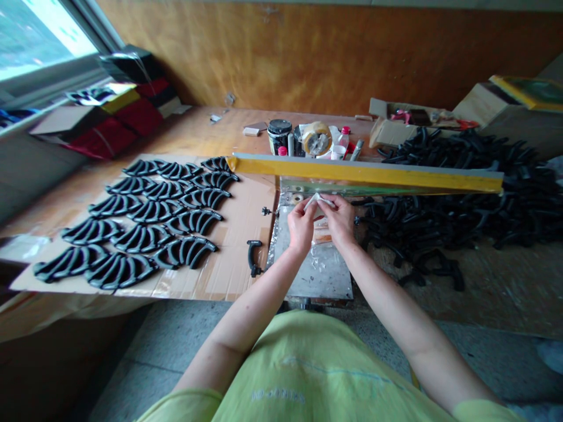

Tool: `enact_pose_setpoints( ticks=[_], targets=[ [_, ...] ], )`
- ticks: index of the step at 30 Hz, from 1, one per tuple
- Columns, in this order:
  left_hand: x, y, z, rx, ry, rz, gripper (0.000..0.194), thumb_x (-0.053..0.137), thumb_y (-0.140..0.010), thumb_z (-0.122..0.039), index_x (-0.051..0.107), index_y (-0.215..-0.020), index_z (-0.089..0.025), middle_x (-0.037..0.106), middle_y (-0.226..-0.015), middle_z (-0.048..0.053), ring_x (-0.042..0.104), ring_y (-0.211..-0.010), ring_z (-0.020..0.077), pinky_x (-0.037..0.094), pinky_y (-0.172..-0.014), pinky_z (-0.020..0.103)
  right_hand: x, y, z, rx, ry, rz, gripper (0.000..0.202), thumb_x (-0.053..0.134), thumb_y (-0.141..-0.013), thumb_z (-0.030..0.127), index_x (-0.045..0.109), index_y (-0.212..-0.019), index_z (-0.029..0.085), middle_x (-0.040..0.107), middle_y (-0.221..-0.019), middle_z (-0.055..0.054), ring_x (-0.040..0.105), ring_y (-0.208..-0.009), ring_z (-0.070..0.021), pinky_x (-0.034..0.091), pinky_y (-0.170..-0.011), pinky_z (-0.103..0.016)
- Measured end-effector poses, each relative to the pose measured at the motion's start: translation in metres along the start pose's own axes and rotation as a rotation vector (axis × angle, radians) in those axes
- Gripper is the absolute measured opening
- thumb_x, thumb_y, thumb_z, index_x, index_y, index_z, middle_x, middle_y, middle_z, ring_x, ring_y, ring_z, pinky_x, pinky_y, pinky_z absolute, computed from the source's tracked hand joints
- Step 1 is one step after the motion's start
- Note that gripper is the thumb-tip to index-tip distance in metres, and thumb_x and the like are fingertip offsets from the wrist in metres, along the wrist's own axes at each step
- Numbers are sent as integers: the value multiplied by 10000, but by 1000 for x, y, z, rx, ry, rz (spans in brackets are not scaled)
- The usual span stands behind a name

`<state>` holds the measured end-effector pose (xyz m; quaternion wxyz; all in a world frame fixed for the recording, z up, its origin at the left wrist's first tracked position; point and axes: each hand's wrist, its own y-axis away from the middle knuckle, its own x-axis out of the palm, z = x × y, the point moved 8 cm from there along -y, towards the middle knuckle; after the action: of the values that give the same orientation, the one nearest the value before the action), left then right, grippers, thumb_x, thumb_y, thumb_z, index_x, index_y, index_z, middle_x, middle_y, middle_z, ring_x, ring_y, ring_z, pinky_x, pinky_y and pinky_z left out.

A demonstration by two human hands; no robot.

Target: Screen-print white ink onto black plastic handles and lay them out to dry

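Observation:
My left hand and my right hand are close together, both closed on a small white cloth or paper wipe. They hold it over a metal plate that carries whitish smears. Just beyond my fingers runs a long screen frame with a yellow edge, tilted up above the plate. One curved black handle lies on the cardboard to the left of the plate. The wipe's underside is hidden by my fingers.
Rows of curved black handles cover the cardboard sheet on the left. More black handles form a jumbled pile at right. A dark tub, a tape roll and a red-capped bottle stand behind the frame.

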<state>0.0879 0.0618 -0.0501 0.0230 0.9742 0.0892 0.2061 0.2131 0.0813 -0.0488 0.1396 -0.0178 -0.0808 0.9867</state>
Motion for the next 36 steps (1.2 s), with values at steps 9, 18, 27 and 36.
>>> enact_pose_setpoints(
  ticks=[9, 18, 27, 36],
  targets=[
    [1, -1, -4, 6, 6, -1, 355, 713, -740, -410, 730, -982, -151, 745, -963, 75, 695, -845, 194, 585, -748, 321, 2, -4, 3, -15, -45, -9, 308, 725, -719, 450, 725, -878, 187, 741, -903, -47, 681, -850, -207, 537, -844, -368],
    [-10, 15, 6, 14, -78, -21, 370, 702, -764, -435, 735, -1009, -159, 735, -981, 66, 670, -856, 180, 568, -763, 301, -6, 13, -4, 37, -61, 40, 283, 742, -702, 407, 731, -896, 202, 741, -914, -39, 674, -852, -202, 532, -802, -338],
    [-15, 31, 38, -145, -197, 96, 458, 705, -761, -466, 701, -1094, -152, 698, -1004, 82, 636, -818, 155, 544, -638, 235, -53, 24, -45, 213, -131, -12, 371, 775, -626, 423, 729, -907, 184, 734, -890, -31, 655, -791, -176, 527, -739, -307],
    [-44, 16, 5, 20, -342, -117, 321, 689, -768, -470, 654, -816, -154, 557, -641, -30, 458, -528, 68, 373, -503, 181, -121, -4, -88, 364, -116, -167, 490, 787, -517, 415, 710, -922, 150, 717, -857, -48, 633, -698, -180, 497, -541, -269]
  ],
)
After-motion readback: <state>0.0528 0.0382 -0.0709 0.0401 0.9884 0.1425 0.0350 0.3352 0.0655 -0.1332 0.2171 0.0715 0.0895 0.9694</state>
